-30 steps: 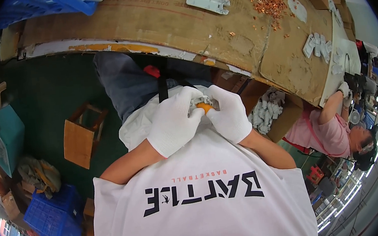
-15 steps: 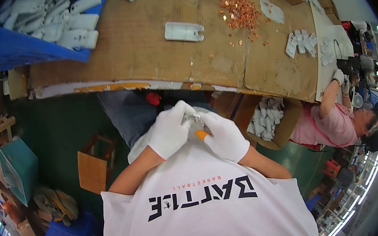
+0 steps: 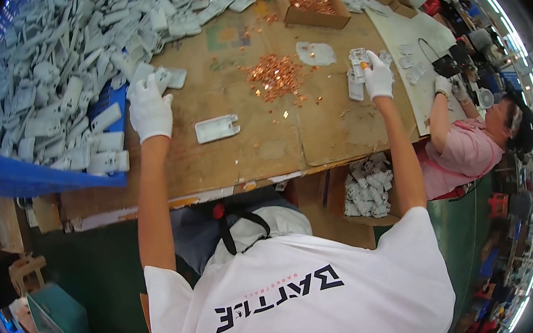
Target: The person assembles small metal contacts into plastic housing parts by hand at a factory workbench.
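Both my hands wear white gloves and reach over the cardboard-covered table. My left hand [image 3: 150,110] is at the blue crate's edge, thumb apart from the fingers. Its fingertips touch a pale grey plastic housing [image 3: 142,71]; another housing [image 3: 173,78] lies beside it. At the right, my right hand [image 3: 378,78], with an orange cover on one finger, pinches a pale plastic housing [image 3: 358,57]. Just below that, a similar housing [image 3: 355,86] lies on the table. A single flat housing [image 3: 217,129] rests between my arms.
A blue crate [image 3: 43,172] heaped with housings stands left. Small copper-coloured pieces [image 3: 275,77] lie mid-table; more fill a cardboard box [image 3: 314,21] behind. A carton of white parts [image 3: 369,188] sits under the table's right edge. A person in pink [image 3: 452,152] works at the right.
My hands were together at my lap around a small part. They have since moved apart and forward over the table, left to the crate, right to the housings. The view has shifted too.
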### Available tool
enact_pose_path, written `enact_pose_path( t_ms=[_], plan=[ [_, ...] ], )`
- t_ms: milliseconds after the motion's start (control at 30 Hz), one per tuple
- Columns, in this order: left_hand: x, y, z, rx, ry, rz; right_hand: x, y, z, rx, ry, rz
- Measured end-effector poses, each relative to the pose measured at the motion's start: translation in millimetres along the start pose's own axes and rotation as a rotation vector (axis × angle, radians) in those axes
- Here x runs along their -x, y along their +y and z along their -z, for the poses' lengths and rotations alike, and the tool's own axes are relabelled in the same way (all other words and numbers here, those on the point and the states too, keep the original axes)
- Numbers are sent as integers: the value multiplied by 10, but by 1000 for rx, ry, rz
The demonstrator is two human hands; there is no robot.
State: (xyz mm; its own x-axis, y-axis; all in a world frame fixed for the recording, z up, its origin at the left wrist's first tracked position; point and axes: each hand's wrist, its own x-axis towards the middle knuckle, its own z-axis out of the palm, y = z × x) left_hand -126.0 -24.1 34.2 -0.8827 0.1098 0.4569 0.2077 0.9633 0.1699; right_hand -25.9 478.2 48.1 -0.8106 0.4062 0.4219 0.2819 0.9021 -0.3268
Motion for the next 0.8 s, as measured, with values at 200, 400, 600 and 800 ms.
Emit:
enact_pose_path(
  t_ms=[200, 400, 600, 800],
  plan=[
    [-269, -321, -238, -184, -248, -102, 95, -556, 30, 75, 124, 424],
    [-12, -130, 35, -102, -133, -74, 828, -1125, -442, -177, -145, 589],
    [724, -22, 432, 789, -122, 275, 812, -1200, -605, -124, -202, 516],
    [1319, 482, 629, 1028, -209, 340, 730, -1490, -536, 71, -419, 449]
  ],
)
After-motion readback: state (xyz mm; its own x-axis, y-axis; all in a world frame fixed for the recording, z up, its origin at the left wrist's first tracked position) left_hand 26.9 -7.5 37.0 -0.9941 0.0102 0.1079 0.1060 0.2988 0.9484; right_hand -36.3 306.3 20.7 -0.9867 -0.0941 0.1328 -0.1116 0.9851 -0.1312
